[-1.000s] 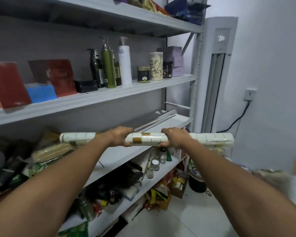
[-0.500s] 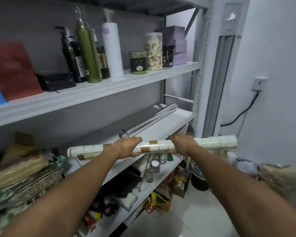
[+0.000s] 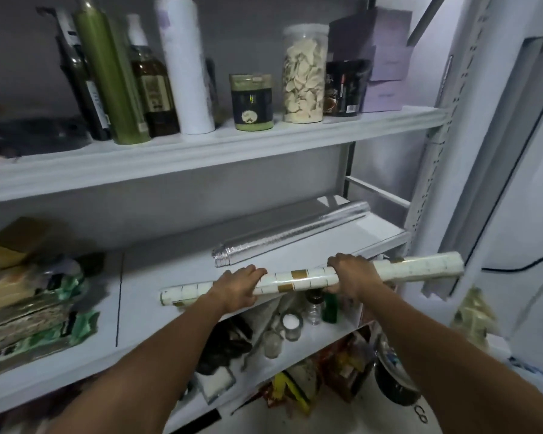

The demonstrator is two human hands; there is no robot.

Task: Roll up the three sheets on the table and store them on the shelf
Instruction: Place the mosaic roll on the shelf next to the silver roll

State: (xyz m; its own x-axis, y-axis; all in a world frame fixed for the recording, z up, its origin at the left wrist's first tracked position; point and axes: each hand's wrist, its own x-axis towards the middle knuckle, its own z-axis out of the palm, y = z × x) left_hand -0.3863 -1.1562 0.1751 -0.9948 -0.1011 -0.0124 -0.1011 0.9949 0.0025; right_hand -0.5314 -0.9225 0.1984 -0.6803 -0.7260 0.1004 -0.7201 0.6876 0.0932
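A rolled white sheet with gold tile marks (image 3: 298, 279) lies crosswise in both my hands at the front edge of the middle shelf (image 3: 157, 277). My left hand (image 3: 237, 286) grips it left of centre and my right hand (image 3: 351, 272) grips it right of centre. The roll's left end is over the shelf board; its right end sticks out past the shelf post. A rolled silver sheet (image 3: 290, 233) lies on the same shelf just behind, slanting toward the back right.
Bottles and jars (image 3: 182, 67) line the shelf above. Stacked packets (image 3: 29, 296) fill the middle shelf's left part. Small jars (image 3: 290, 324) stand on the lower shelf. The perforated shelf post (image 3: 430, 170) and a white standing unit are at the right.
I have come closer to the shelf and the view has dropped. Both hands have carried the white roll forward, so its left end now hangs over the middle shelf board.
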